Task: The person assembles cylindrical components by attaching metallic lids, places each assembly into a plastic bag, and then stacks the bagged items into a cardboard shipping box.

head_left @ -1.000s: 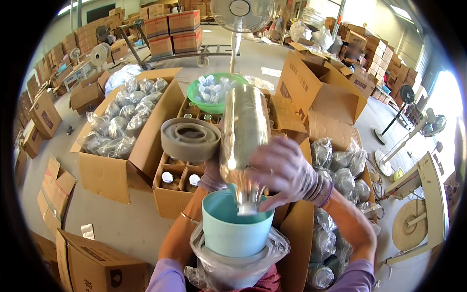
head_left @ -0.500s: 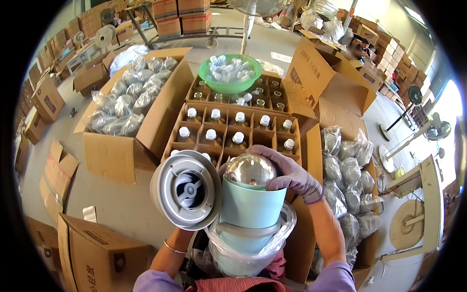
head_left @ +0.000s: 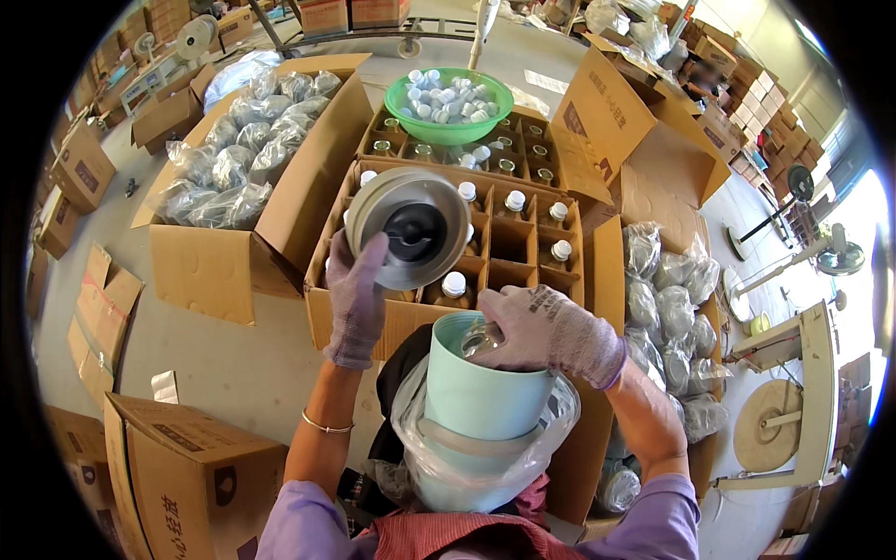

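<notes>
My left hand [head_left: 357,294], in a grey-purple glove, grips the rim of a round grey collar-like flask part [head_left: 445,266] with a dark centre, raised over the carton. My gloved right hand [head_left: 553,329] is closed at the mouth of a light blue flask casing [head_left: 485,397]. Its fingers are on a shiny mirrored glass piece [head_left: 476,342], mostly hidden inside the casing and behind the hand. The casing stands upright at my lap, with a clear plastic bag [head_left: 411,434] gathered around its lower part.
In front stands a divided carton [head_left: 322,322] of white-capped bottles [head_left: 455,285]. Behind it, a green bowl [head_left: 397,105] of white caps rests on another divided carton. Open cartons of bagged round pieces flank me at left [head_left: 308,168] and right [head_left: 611,308].
The grey part has risen and moved right, tilting with my left hand. The mirrored piece has sunk into the casing, and my right hand has come down to the casing's mouth.
</notes>
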